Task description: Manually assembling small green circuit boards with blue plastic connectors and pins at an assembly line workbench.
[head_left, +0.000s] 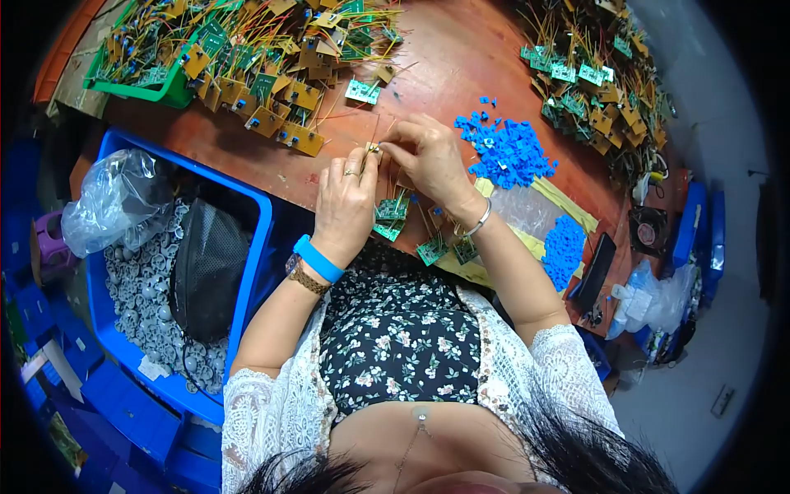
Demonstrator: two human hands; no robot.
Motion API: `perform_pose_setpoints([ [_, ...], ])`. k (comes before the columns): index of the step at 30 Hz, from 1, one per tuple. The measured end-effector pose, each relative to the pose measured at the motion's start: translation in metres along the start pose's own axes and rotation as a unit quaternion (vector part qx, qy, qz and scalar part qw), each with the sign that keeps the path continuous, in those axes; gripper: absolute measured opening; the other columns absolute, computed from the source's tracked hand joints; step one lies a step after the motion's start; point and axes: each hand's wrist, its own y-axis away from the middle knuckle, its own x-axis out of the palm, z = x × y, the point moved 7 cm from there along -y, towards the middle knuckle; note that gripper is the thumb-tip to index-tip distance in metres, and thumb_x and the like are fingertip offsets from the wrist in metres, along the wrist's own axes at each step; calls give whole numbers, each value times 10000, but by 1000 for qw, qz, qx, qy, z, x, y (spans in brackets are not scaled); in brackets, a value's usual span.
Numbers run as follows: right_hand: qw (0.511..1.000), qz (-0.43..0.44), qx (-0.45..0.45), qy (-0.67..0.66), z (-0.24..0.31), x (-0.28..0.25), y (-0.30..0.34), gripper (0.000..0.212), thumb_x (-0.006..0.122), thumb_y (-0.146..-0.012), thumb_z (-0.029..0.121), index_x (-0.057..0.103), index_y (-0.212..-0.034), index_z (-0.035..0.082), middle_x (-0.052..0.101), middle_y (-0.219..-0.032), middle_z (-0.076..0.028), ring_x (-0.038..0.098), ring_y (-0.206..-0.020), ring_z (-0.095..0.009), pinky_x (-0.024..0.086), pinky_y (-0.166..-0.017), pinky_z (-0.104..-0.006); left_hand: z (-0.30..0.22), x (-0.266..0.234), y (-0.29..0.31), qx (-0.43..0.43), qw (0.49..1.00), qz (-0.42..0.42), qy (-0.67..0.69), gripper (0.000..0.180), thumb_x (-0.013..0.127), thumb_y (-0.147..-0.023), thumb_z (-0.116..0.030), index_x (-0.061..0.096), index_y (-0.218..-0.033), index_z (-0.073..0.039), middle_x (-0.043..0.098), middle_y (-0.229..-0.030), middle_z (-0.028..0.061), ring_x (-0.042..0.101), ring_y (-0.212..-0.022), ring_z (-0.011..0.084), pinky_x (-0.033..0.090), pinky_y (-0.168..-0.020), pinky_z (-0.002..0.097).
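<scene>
My left hand [346, 202] and my right hand [428, 156] meet over the reddish-brown table [461, 58], pinching together one small circuit board [373, 149] with thin yellow wires rising from it. The left wrist wears a blue band, the right a silver bangle. Just below the hands lie a few small green circuit boards [391, 216] at the table's near edge. A heap of small blue plastic parts [506, 151] lies to the right of my right hand.
Piles of tan and green boards with yellow wires cover the table's far left [263, 74] and far right [605, 90]. A green tray [156, 89] sits far left. A blue bin [259, 247] with grey round parts, a black pouch and a clear bag stands at my left.
</scene>
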Motion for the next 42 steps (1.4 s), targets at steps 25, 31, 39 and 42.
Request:
perform_pose_setpoints([
  [25, 991, 51, 83, -89, -29, 16, -6, 90, 748, -830, 62, 721, -874, -12, 725, -813, -97, 692, -723, -144, 556, -660, -306, -11, -3, 4, 131, 990, -41, 18, 398, 592, -831, -84, 634, -1205, 48, 633, -1236, 138, 577, -1172, 276, 451, -1031, 399],
  [31, 998, -1, 52, -39, -14, -5, -10, 86, 749, -845, 74, 732, -867, -7, 719, -785, -82, 679, -683, -122, 541, -623, -281, 2, -6, -2, 41, 998, -41, -9, 403, 586, -834, -65, 618, -1215, 61, 630, -1168, 157, 589, -1127, 287, 469, -988, 393],
  [39, 997, 41, 45, -42, -12, 20, -5, 118, 778, -792, 80, 721, -843, -10, 694, -781, -109, 670, -719, -195, 535, -655, -329, -1, -4, 1, 26, 998, -44, -20, 399, 576, -845, -62, 598, -1222, 67, 624, -1175, 158, 579, -1140, 282, 466, -969, 384],
  [42, 999, 37, 31, -11, -9, 24, -6, 138, 788, -765, 96, 714, -822, -7, 662, -766, -121, 649, -722, -248, 522, -667, -362, -3, -2, 1, 16, 998, -45, -37, 385, 572, -852, -64, 599, -1211, 73, 625, -1170, 156, 579, -1136, 282, 467, -959, 383],
])
